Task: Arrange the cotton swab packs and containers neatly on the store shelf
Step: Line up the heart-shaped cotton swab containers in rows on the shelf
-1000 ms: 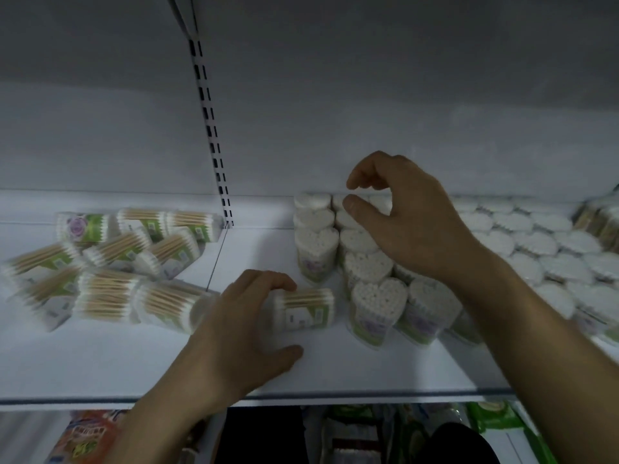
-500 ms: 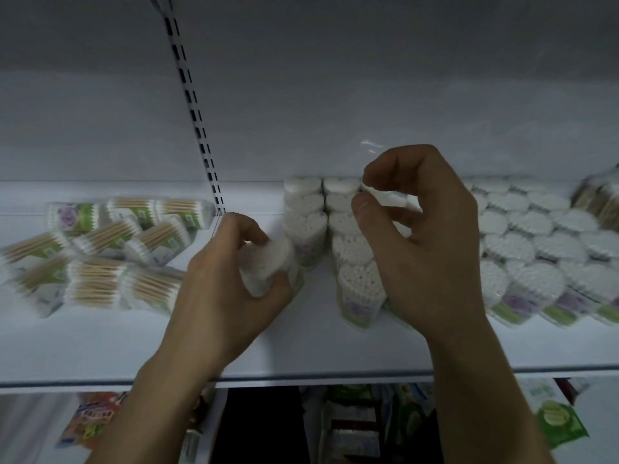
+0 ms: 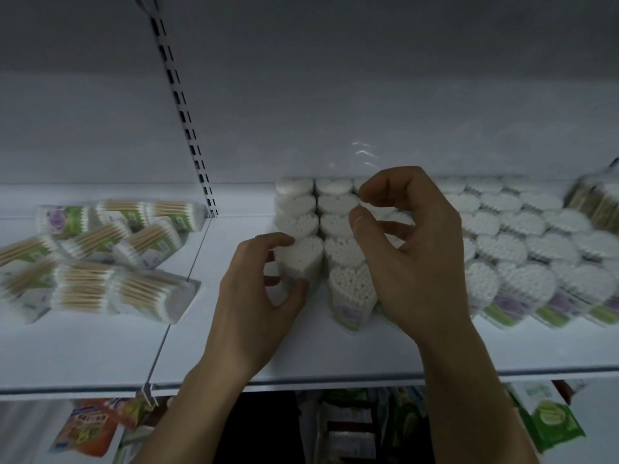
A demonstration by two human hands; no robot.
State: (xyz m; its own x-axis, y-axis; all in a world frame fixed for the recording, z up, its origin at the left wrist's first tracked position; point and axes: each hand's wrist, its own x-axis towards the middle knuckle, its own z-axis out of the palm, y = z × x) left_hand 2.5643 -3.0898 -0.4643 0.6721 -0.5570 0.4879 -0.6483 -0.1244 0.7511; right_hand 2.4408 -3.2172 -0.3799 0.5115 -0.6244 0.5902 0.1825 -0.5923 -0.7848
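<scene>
My left hand grips an upright heart-shaped cotton swab container at the front of the leftmost row of upright heart containers on the white shelf. My right hand hovers over the second row, its fingers curled and holding nothing that I can see; it hides part of the rows behind it. More heart containers fill the shelf to the right. Loose swab packs lie flat in a heap on the left section.
A slotted upright rail and a thin wire divider split the shelf into left and right sections. Brownish swab packs sit at the far right. Below the shelf edge, colourful packets and green packs show.
My left hand picked up a container that lay on its side, stood it upright and moved it back against the leftmost row. My right hand stayed over the rows with its fingers curled.
</scene>
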